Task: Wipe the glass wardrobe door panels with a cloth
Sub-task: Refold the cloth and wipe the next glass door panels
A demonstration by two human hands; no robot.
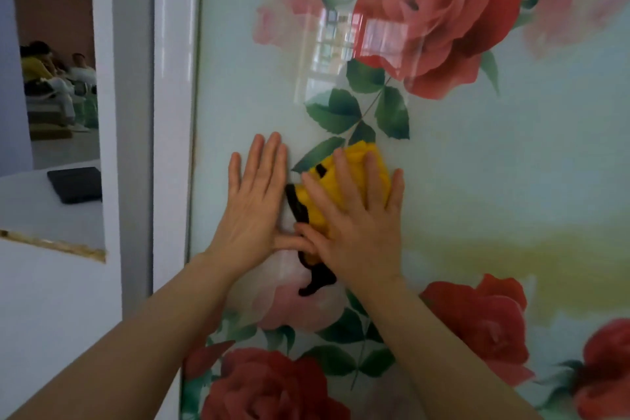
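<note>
A glass wardrobe door panel (477,164) printed with red and pink roses fills most of the view. My right hand (354,215) presses a yellow cloth with black trim (354,160) flat against the glass, fingers spread over it. A black strip of the cloth (317,280) hangs out below the palm. My left hand (254,204) lies flat on the glass just left of the cloth, fingers apart and pointing up, its thumb touching the right hand's thumb.
The panel's white glossy frame (170,112) runs vertically at the left. Beyond it an opening shows a white surface with a dark flat object (75,185), and people sit in the far room (54,78). Window reflections glare on the glass (354,41).
</note>
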